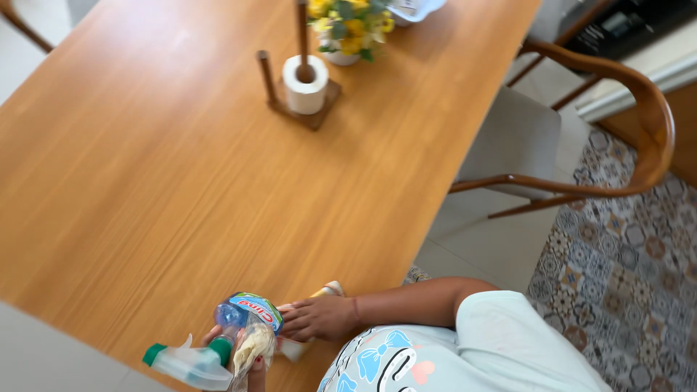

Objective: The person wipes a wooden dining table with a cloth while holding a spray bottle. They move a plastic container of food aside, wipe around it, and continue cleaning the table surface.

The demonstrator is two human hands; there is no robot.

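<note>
My left hand (253, 369) shows only partly at the bottom edge. It grips a clear spray bottle (243, 313) with a blue and red label, lying tilted, its green and white trigger head (185, 363) pointing left. A yellowish cloth in clear wrap (252, 347) is pressed against the bottle in the same hand. My right hand (319, 318) reaches in from the right, its fingertips at the bottle's label. A small cream thing (331, 290) pokes out behind this hand and a white scrap (293, 350) below it. Whether the right hand holds either is hidden.
The wooden table (160, 181) carries a paper-towel roll on a wooden stand (305, 83) and a pot of yellow flowers (348, 29) at its far side. A curved wooden chair with a grey seat (519, 138) stands to the right, on patterned floor tiles (624, 276).
</note>
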